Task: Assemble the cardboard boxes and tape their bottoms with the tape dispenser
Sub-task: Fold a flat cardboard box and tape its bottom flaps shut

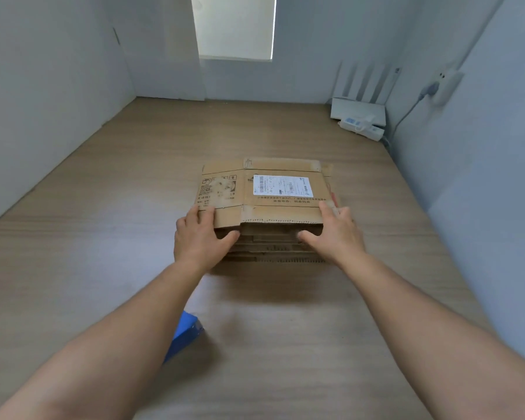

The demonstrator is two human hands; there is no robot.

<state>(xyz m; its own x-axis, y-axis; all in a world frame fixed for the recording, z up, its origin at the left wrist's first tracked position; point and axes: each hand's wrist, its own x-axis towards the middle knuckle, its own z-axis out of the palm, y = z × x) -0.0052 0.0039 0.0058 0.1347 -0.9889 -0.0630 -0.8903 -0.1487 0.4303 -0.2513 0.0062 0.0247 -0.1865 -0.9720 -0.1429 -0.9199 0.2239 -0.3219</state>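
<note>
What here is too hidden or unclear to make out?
All head view.
1. Blue object: mostly under the left forearm; identity unclear.
2. Label print: too small to read.
3. Stack of flat boxes: count unclear; left hand and right hand cover its edges.

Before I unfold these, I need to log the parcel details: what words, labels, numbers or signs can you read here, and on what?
Nothing is legible enough to quote.
White shipping label on the top flattened box: barcodes and print, too small.
Chinese lines under the label: blurred.
Left panel of that box: QR code, handling symbols, print, all blurred.
Stickers on the power strip: unreadable.
</note>
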